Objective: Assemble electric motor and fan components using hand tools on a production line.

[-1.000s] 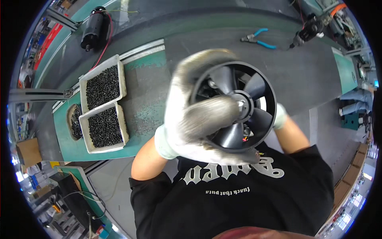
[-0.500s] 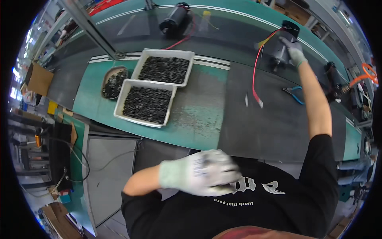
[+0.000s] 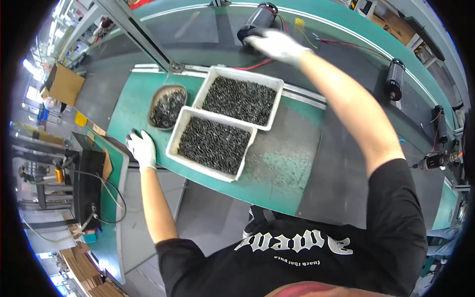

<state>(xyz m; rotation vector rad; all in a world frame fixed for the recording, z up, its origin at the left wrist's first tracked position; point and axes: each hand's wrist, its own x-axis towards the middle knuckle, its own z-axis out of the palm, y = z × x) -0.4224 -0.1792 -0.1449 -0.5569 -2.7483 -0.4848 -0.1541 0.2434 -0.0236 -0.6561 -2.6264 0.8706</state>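
White gloves covered both my hands. From the head view, my right hand [image 3: 274, 43] was stretched far out across the dark belt [image 3: 346, 163], fingers spread over the near end of a black motor [image 3: 257, 22] lying at the far side of the belt; I could not tell whether I had closed on it or only touched it. A red wire [image 3: 252, 64] ran from the motor toward the trays. My left hand [image 3: 142, 148] rested flat and wide at the near edge of the green surface [image 3: 277, 168], holding nothing, just beside the near tray [image 3: 180, 126]. That white tray and the far tray [image 3: 277, 91] touching it were both full of small dark screws. A round metal bowl [image 3: 157, 96] with more of them sat just left of the trays. Further right on the belt lay another motor [image 3: 394, 79], well apart from my right hand.
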